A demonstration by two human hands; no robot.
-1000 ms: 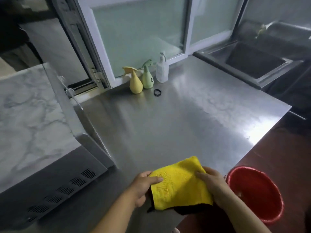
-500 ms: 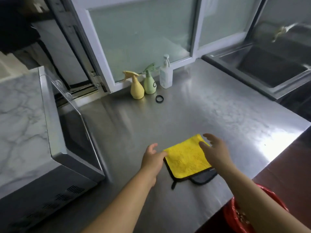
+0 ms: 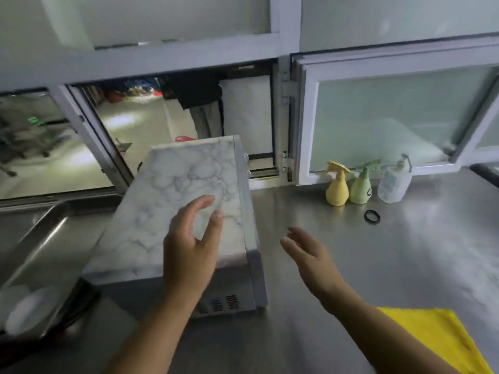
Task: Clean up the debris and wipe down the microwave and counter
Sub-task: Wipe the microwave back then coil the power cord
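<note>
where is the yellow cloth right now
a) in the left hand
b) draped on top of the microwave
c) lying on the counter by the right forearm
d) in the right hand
c: the yellow cloth lies flat on the counter beside the right forearm, while both the left hand and right hand are open and hold nothing.

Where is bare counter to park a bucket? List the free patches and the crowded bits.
Free: the steel counter between the microwave, the bottles and the yellow cloth, and the strip in front of the microwave. Crowded: the back edge by the window, with the yellow spray bottle, green spray bottle, pump bottle and black ring.
</note>
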